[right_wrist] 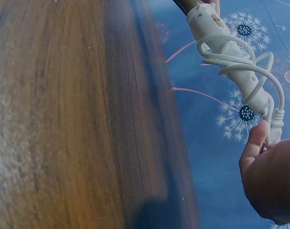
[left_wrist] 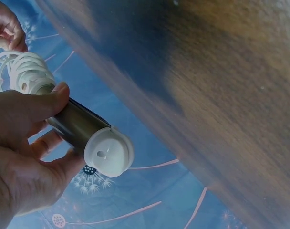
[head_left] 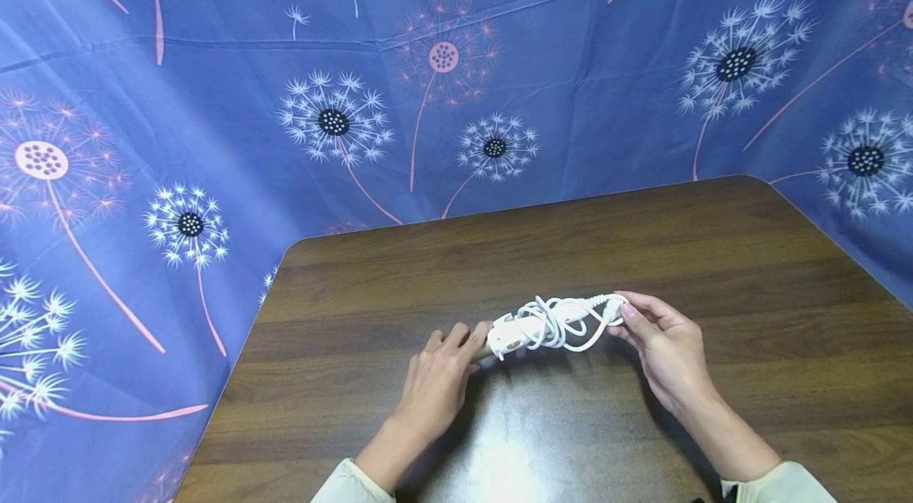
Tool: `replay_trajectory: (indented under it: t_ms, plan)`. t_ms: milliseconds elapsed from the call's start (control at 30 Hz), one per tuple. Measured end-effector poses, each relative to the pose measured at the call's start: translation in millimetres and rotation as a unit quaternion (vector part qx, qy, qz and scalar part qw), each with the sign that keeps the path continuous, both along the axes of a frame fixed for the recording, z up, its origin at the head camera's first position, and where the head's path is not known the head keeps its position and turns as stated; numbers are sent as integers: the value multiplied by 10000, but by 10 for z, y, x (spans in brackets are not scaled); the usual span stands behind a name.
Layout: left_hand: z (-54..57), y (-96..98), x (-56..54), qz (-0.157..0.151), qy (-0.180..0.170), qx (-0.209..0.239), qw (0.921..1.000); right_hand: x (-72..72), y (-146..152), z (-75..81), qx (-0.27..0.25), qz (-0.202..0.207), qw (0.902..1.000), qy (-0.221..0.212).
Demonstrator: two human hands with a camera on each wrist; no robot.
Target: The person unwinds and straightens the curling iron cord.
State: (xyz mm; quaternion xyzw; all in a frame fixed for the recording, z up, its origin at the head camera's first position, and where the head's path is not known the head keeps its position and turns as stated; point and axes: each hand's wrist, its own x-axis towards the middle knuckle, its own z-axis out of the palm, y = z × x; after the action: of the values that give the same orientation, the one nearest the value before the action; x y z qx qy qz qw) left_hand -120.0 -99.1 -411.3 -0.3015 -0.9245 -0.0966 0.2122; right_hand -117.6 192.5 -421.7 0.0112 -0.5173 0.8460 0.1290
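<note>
A curling iron (head_left: 505, 335) with a white handle is held above the table, its white cord (right_wrist: 235, 64) wound loosely round the handle. In the left wrist view its brownish barrel (left_wrist: 83, 126) ends in a white round cap (left_wrist: 109, 153). My left hand (head_left: 437, 378) grips the barrel, thumb on one side and fingers on the other. At the handle's far end, my right hand (head_left: 670, 351) pinches the cord's plug end (head_left: 612, 310) between thumb and fingers. The plug's prongs are hidden by that hand.
Below the hands lies a brown wood-grain table (head_left: 371, 281) with rounded far corners. Behind it and at both sides hangs a blue cloth (head_left: 235, 107) printed with dandelions. Light glares off the tabletop near the front.
</note>
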Motion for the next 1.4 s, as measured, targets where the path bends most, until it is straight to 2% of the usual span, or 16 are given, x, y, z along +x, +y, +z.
replay_trajectory:
  t_ms: [167,433,600,733,833,933,1033,1100,1233,1400]
  plan:
    - [5,-2,5,43,-27,-9,10000,-3,29,-4,-65,80,9999,33]
    - [20,9,-2,84,-19,-1,10000,-27,79,-15,-643,534,9963,180]
    - [27,30,-3,101,-25,-1,9999,-32,89,-9,-921,551,9942,106]
    - [21,46,-8,102,-9,-22,9999,-27,58,14,-811,183,9965,19]
    - [18,55,-13,86,1,-21,10000,-28,5,51,-405,-429,9981,-181]
    - [18,65,-18,52,15,-1,10000,-48,-52,93,98,-1109,9926,-487]
    - [22,70,-18,49,12,12,10000,-64,-89,119,371,-1391,9874,-659]
    - [28,70,-15,82,-1,0,10000,-62,-95,120,351,-1262,9895,-618]
    - [40,63,-9,178,-35,-40,9998,-44,-72,91,0,-534,9979,-373]
    - [37,57,-5,240,-12,-25,9997,-34,-44,57,-292,192,9990,-292]
